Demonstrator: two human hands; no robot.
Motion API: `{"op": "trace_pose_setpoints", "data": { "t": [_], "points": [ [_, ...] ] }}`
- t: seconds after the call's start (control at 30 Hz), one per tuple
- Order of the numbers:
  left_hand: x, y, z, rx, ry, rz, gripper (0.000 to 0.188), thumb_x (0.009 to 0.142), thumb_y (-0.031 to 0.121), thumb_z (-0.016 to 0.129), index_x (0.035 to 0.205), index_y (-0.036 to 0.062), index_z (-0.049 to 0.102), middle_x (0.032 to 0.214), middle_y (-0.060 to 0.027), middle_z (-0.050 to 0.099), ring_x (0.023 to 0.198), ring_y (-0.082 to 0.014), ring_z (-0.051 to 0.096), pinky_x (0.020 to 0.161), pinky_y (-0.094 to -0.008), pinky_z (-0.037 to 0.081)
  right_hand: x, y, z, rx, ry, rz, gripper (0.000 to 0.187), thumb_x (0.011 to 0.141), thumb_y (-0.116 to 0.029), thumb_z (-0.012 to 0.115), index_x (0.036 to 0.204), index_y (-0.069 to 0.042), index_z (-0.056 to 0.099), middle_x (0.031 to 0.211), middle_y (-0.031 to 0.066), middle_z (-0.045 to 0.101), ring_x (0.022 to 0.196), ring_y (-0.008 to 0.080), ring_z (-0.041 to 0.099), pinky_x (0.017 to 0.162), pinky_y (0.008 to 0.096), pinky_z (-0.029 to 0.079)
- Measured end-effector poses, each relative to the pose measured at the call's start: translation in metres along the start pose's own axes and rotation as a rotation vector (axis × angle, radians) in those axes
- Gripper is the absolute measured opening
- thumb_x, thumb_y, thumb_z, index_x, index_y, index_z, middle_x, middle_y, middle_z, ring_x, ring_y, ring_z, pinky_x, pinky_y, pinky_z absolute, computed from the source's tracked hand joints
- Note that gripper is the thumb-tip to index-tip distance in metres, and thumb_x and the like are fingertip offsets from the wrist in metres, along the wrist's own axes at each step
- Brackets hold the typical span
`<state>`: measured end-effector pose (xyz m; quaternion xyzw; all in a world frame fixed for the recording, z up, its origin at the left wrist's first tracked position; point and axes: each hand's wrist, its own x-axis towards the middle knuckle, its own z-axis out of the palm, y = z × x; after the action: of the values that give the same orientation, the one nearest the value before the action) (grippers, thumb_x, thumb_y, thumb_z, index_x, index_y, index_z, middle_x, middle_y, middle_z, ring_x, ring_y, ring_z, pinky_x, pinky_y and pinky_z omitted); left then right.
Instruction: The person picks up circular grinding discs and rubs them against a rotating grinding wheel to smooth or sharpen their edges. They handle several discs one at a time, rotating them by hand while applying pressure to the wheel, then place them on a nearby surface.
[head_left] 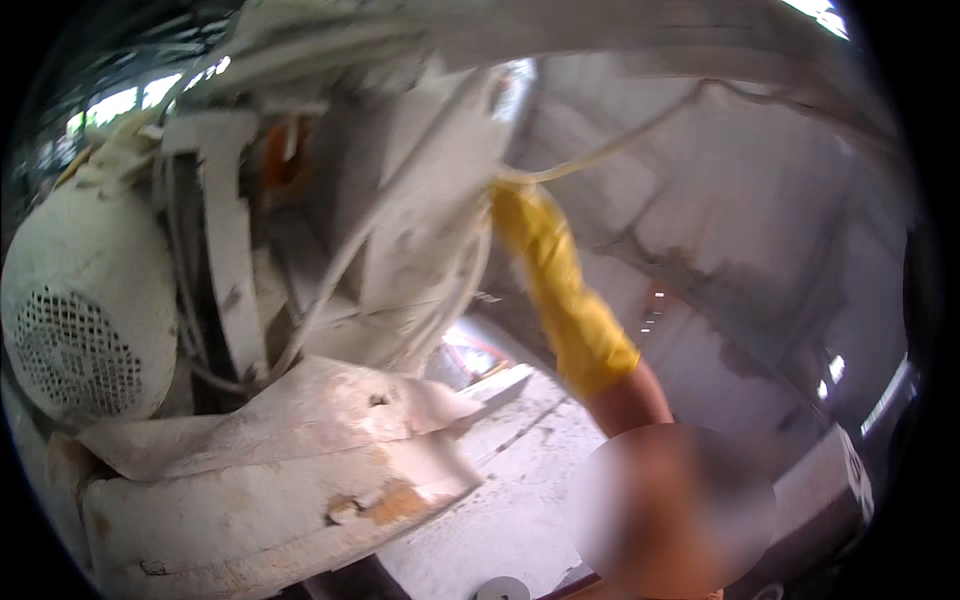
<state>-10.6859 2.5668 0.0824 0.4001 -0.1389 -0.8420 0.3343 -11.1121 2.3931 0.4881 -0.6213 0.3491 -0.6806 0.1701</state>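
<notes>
My right hand (516,212), in a long yellow rubber glove, reaches up and away from the lower right with the arm stretched out. Its far end meets a pale, dust-covered machine panel (430,190), where a thin yellowish cord (600,158) runs off to the upper right. Whether the fingers grip the cord or only touch beside it is too smeared to make out. A pale hose (345,255) curves down along the machine to the left of the glove. My left hand is out of view.
At the left stands a whitish motor housing (90,310) with a perforated round cover. A stained cloth sheet (290,410) drapes over a worn pale block (270,520) in front. A white, dirt-speckled surface (500,500) lies below my arm. Large grey sheeting (780,230) fills the right.
</notes>
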Motion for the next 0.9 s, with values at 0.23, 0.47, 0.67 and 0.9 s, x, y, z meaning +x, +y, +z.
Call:
{"op": "trace_pose_setpoints", "data": {
  "t": [0.23,0.47,0.67,0.9],
  "points": [
    [-0.029,-0.014,-0.040,0.039,0.018,-0.003,0.046,0.097,0.014,0.066,0.139,0.0082,0.049,0.133,-0.0201,0.056,0.118,-0.0396,0.059,0.092,-0.0506,0.058,-0.126,-0.275,0.020,-0.633,0.081,-0.234,0.031,0.094,-0.005,0.069,0.125,-0.006,0.070,0.111,0.0054,0.073,0.100,0.0114,0.066,0.086,0.0257,0.051],
    [-0.061,-0.029,-0.112,-0.022,0.131,0.066,0.047,0.096,0.012,0.067,0.139,0.0095,0.049,0.133,-0.0190,0.056,0.118,-0.0389,0.060,0.091,-0.0497,0.059,-0.068,-0.462,-0.037,-1.584,0.440,-1.039,0.041,0.090,-0.018,0.078,0.126,-0.005,0.067,0.115,0.0083,0.071,0.109,0.0176,0.065,0.096,0.0315,0.049],
    [-0.072,-0.104,-0.181,-0.293,0.205,0.006,0.048,0.096,0.011,0.068,0.140,0.0106,0.049,0.133,-0.0181,0.056,0.118,-0.0383,0.060,0.090,-0.0490,0.060,-0.131,-0.442,-0.128,-1.945,0.331,-0.595,0.044,0.091,-0.023,0.075,0.130,-0.005,0.064,0.120,0.0094,0.068,0.113,0.0189,0.062,0.099,0.0326,0.048],
    [-0.128,-0.144,-0.224,-0.406,0.408,0.040,0.047,0.097,0.010,0.066,0.140,0.0135,0.048,0.137,-0.0206,0.053,0.120,-0.0422,0.060,0.094,-0.0545,0.059,-0.292,-0.313,-0.175,-1.740,0.330,-0.267,0.048,0.094,-0.027,0.071,0.134,-0.005,0.060,0.126,0.0106,0.065,0.118,0.0205,0.060,0.101,0.0339,0.047]
  ]
}}
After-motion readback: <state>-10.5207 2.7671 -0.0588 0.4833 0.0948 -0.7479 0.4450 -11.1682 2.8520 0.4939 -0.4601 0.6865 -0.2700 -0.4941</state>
